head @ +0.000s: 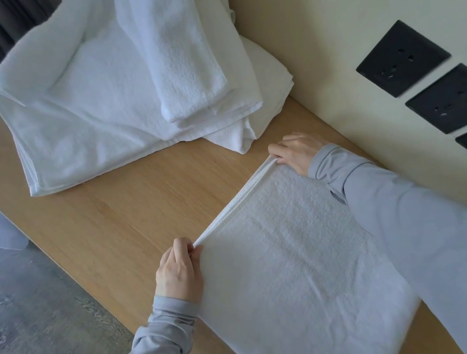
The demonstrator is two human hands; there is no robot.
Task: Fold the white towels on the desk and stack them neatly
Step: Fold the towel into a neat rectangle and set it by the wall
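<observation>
Your left grip [178, 270] and right grip [298, 152] each pinch a far corner of the towel [291, 258]. Its length runs toward you.

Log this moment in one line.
towel: flat on desk | left hand: pinches left corner | right hand: pinches right corner | towel pile: beyond

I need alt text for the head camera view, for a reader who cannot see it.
A person's left hand and right hand each pinch a corner of a white towel spread flat on a wooden desk. Behind it lies a pile of white towels; black wall sockets are on the right.
</observation>
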